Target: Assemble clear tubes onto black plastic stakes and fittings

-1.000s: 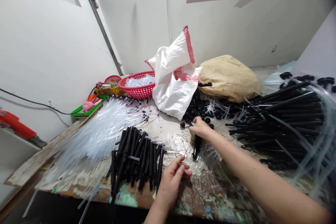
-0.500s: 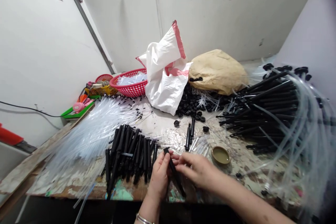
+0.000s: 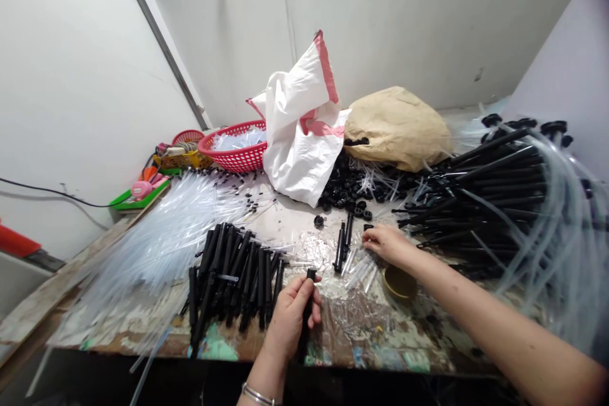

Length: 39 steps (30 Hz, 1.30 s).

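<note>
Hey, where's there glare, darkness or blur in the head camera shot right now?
In the head view, glare flecks the tabletop, the clear tubes at far right look soft, the upper right corner darkens, and the black tube in the left hand seems to fade into dark at its lower end.

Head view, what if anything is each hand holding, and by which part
The left hand holds a black tube just below its upper end. The right hand is at a black cap; whether it grips it cannot be told.
</note>
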Tool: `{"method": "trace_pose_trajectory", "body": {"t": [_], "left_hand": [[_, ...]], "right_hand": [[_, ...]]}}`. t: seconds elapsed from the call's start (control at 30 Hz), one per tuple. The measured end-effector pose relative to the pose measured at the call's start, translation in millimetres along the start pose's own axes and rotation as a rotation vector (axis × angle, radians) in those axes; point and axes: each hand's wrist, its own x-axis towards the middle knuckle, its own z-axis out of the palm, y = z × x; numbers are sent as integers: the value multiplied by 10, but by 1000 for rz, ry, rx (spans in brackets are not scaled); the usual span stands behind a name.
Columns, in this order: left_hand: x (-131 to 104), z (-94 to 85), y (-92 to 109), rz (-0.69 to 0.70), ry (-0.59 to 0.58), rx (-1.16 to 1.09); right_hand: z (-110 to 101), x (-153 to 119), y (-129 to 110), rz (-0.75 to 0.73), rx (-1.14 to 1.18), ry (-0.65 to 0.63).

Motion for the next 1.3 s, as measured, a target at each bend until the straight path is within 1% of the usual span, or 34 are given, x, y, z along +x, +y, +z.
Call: {"method": "trace_pose_trajectory", "body": {"t": [0.1,0.17,0.23,0.33,0.47,0.53,0.63,0.77,0.87,0.93,1.0,1.07,1.13,1.2,1.3], "left_hand": [[5,-7,-12,-4,-4,4],[9,-20,-17,-9,-12,0],[11,-38,-16,-10,-48,20],[19,-65,-24,-13,-79,44],[44,-68,-64,-24,-46,11],[54,-54,-80,-3,-36,-15],[52,-32,-85,21,-40,-29],[35,-27,-92,46,-63,5],[29,-32,-107,72,-73,-1],[22,-29,-110,69,-76,-5],[10,-17,-103,68,-69,-8],[-6,-2,-87,69,-57,-18],[-22,9,-69,69,-41,-32],[-33,11,-59,71,-30,-41],[-37,-7,-71,81,-32,-61]], "right_hand": [[9,31,5,-3,-10,7],[-31,8,23,1,0,16],[-107,-64,43,2,26,25],[-266,-277,75,-18,100,30],[-450,-672,125,-70,193,25],[-486,-845,149,-103,114,27],[-469,-1011,172,-144,-95,68],[-416,-1084,169,-178,-293,133],[-425,-1106,164,-196,-307,191],[-439,-1124,140,-168,-178,223],[-431,-1137,64,-72,69,228],[-385,-1131,-84,59,357,189],[-301,-1099,-293,135,570,124],[-197,-1040,-516,109,685,67],[-51,-918,-763,54,748,37]]}}
